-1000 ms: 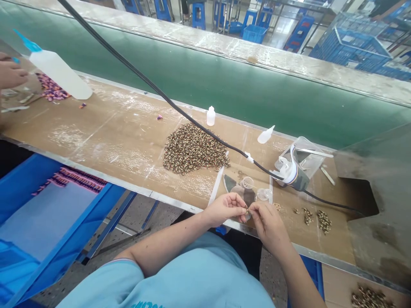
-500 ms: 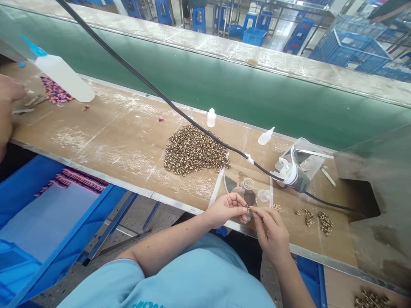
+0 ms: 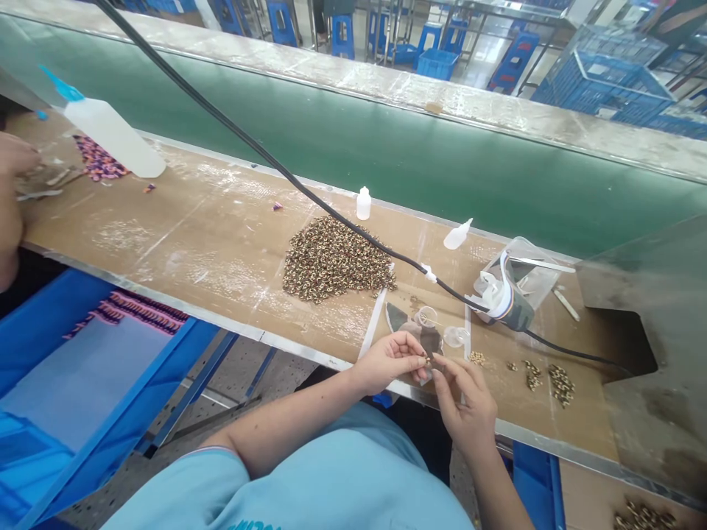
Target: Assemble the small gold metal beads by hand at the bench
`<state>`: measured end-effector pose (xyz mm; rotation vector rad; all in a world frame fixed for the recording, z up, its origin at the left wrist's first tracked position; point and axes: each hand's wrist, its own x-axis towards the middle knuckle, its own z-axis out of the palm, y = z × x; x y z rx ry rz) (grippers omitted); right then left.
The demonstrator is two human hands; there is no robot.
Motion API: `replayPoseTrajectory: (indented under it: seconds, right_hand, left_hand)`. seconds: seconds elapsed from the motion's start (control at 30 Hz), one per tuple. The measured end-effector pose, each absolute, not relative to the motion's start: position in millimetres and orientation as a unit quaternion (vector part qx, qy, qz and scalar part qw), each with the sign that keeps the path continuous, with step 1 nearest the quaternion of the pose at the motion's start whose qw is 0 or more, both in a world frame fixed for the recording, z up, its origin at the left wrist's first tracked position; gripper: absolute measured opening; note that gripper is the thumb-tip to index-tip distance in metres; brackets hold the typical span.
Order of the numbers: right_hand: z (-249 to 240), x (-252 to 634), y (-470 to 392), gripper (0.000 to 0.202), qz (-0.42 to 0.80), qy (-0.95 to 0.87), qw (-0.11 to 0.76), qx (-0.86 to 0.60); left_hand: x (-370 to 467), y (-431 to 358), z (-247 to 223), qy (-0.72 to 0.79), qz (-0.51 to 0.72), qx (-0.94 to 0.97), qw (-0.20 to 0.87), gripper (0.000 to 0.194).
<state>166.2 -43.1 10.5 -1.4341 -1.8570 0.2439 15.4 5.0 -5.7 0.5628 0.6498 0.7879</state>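
My left hand (image 3: pixel 389 362) pinches a small gold-and-brown piece (image 3: pixel 427 360) between thumb and forefinger, above the front edge of the bench. Close beside it is my right hand (image 3: pixel 467 397), its thumb and forefinger apart near the piece, with nothing I can make out between them. Beyond the hands lie a camouflage-patterned cloth (image 3: pixel 398 316), a small clear round dish (image 3: pixel 427 316) and another clear dish (image 3: pixel 455 336). A large heap of similar gold-and-brown pieces (image 3: pixel 336 261) is farther off to the left. Smaller groups of pieces (image 3: pixel 562 385) rest right of my right hand.
A black cable (image 3: pixel 265 151) hangs across the bench. Small white bottles (image 3: pixel 363 203) stand and lie at the back; a large white bottle (image 3: pixel 113 136) leans left. A clear container (image 3: pixel 530 280) holds scraps. Another person's hand (image 3: pixel 16 154) is at far left, above a blue bin (image 3: pixel 182 353).
My right thumb and forefinger have parted and drawn slightly back from the piece. My left hand stays in nearly the same place with its pinch.
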Motion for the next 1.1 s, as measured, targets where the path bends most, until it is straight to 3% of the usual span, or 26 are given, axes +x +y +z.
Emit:
replayPoseTrajectory:
  seconds: [0.17,0.5,0.7,0.83,0.93,1.1]
  right_hand:
    - [7.4,159.6,-46.3,0.007,0.088,-0.697,0.386,-0.599]
    - [2.7,166.8,-50.0,0.019,-0.040,-0.759,0.374,-0.531]
    - [-0.4,167.5,-50.6,0.016,-0.028,-0.755,0.368,-0.543]
    - [0.9,165.7,-49.9,0.008,0.044,-0.727,0.369,-0.577]
    - [1.3,174.5,-49.8,0.013,0.072,-0.690,0.364,-0.622]
    - [-6.3,217.1,-52.7,0.029,0.010,-0.586,0.339,-0.736]
  left_hand:
    - [15.4,3.0,-2.3,0.317,0.366,0.289,0.826,0.039]
    - [17.4,-0.1,-4.9,0.322,0.370,0.292,0.821,0.038]
    - [17.0,-0.5,-7.4,0.328,0.366,0.317,0.811,0.038]
    - [16.9,-1.1,-4.7,0.335,0.354,0.337,0.805,0.035]
    - [17.3,-0.7,-0.6,0.348,0.357,0.335,0.800,0.037]
    - [17.7,0.1,2.5,0.362,0.348,0.341,0.795,0.034]
